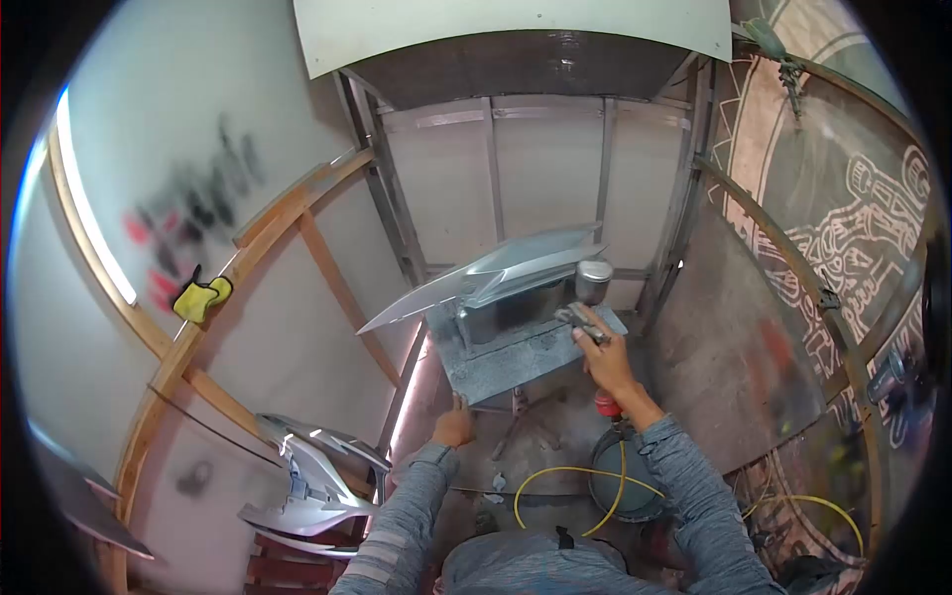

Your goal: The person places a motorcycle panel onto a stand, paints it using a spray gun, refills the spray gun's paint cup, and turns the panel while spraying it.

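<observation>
My right hand (607, 359) is closed round a spray gun (575, 317), whose metal cup (593, 283) sits on top. The gun points toward a silver fairing panel (516, 266), long and pointed at its left end. Its support rests on a grey, paint-dusted board (506, 365) on a stand. At the board's near left edge is my left hand (455, 424), its fingers closed on that edge. A red fitting (607, 405) hangs below my right wrist, near a yellow hose (555, 470).
A dark bucket (625, 486) stands on the floor under my right arm. More silver fairing parts (317, 491) lie at the lower left. A yellow-and-black cloth (201, 297) hangs on the wooden rail (283, 210). Board walls enclose the space.
</observation>
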{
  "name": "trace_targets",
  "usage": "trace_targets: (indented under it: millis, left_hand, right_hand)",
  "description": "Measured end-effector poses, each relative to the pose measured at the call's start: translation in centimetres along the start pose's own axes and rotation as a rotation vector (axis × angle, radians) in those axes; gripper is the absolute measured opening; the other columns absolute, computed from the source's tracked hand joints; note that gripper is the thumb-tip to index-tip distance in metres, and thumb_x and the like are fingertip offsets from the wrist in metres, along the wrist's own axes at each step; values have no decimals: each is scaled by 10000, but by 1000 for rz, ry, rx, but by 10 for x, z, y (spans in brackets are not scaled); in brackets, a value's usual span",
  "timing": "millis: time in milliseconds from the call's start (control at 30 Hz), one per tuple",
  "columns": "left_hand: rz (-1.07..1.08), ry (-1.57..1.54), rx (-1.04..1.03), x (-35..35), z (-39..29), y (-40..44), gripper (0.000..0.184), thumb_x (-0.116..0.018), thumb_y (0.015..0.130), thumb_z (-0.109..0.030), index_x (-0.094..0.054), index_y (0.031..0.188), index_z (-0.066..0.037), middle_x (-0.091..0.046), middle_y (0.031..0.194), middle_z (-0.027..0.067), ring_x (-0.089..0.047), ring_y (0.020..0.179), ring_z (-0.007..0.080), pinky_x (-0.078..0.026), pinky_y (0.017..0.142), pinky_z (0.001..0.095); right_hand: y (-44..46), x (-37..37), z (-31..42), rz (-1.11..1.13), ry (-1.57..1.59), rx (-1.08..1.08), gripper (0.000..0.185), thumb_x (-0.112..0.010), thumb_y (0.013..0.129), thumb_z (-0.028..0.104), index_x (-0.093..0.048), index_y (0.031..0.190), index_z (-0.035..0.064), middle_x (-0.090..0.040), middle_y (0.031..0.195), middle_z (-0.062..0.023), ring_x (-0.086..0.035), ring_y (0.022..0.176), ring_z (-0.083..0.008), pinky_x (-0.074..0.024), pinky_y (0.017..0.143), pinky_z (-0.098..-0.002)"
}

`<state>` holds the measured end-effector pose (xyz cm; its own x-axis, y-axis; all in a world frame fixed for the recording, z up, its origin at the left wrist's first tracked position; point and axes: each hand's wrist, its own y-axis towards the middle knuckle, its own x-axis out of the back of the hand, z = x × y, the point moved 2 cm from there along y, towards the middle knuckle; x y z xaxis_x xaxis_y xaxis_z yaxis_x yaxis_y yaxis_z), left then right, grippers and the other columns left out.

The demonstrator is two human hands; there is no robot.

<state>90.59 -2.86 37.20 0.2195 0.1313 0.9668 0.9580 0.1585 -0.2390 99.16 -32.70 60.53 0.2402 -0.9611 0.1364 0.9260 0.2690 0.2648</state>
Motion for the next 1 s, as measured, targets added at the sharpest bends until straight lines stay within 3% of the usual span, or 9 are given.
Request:
trace_targets:
  millis: [100, 200, 333, 433, 500, 600, 733, 833, 1000]
  left_hand:
    - [100, -55, 9, 16, -22, -20, 1010, -733, 726, -324, -143, 1468, 24, -115, 1549, 232, -557, 1156, 385, -482, 942, 418]
    - [143, -54, -21, 19, -37, -28, 1015, -734, 731, -350, -140, 1478, -1, -111, 1557, 212, -534, 1198, 356, -478, 944, 426]
    - [84, -67, -51, 10, -50, -30, 1004, -759, 730, -349, -163, 1471, -26, -143, 1554, 188, -533, 1178, 403, -463, 963, 470]
    - [99, -94, -25, 4, -57, -29, 977, -747, 734, -350, -187, 1469, -29, -159, 1547, 199, -539, 1174, 397, -466, 959, 468]
    - [75, -122, -40, -8, -57, -23, 977, -739, 734, -358, -190, 1469, -23, -160, 1544, 212, -539, 1173, 399, -465, 959, 465]
    - [68, -109, -25, -22, -57, -15, 917, -667, 764, -328, -177, 1486, -45, -119, 1563, 186, -581, 1146, 343, -492, 912, 435]
    - [90, -105, -8, -3, -65, -25, 914, -670, 754, -307, -186, 1482, -39, -121, 1562, 188, -581, 1144, 345, -493, 913, 435]
    - [70, -143, 6, -5, -65, -30, 912, -681, 748, -274, -188, 1482, -48, -106, 1566, 179, -575, 1152, 345, -488, 929, 441]
    - [73, -177, 7, 8, -72, -39, 810, -615, 789, -242, -222, 1476, -72, -139, 1564, 166, -522, 1219, 351, -468, 969, 444]
  right_hand:
    - [-14, -27, 19, 182, 24, -47, 431, -605, 907, 180, -547, 1331, 129, -579, 762, 14, -474, 553, -64, -436, 517, -244]
    - [-21, -50, 45, 363, -136, 199, 451, -611, 897, 194, -526, 1329, 93, -687, 944, -130, -616, 835, -148, -490, 787, -307]
    - [-2, -59, 53, 424, -157, 181, 438, -604, 900, 199, -536, 1319, 94, -691, 1003, -157, -631, 896, -151, -485, 808, -304]
    - [31, -48, 47, 237, -129, 165, 438, -606, 899, 204, -538, 1316, 89, -690, 952, -157, -628, 841, -139, -487, 769, -303]
    - [51, -39, 54, -31, -130, 451, 430, -604, 901, 207, -545, 1309, 82, -673, 849, -111, -584, 753, -117, -482, 713, -297]
    - [55, -28, 68, -47, -230, 276, 412, -601, 908, 205, -557, 1297, 74, -683, 881, -98, -583, 758, -111, -483, 707, -295]
    - [33, -53, 41, 123, -69, 281, 430, -602, 902, 187, -537, 1315, 87, -686, 966, -159, -650, 809, -198, -493, 741, -319]
    - [-7, -76, 55, 196, -151, 311, 394, -598, 911, 137, -553, 1292, 47, -669, 1036, -87, -552, 825, -83, -471, 745, -264]
    - [-44, -120, 49, 319, -94, 293, 395, -605, 904, 146, -562, 1289, 67, -657, 1138, -145, -610, 964, -140, -478, 838, -286]
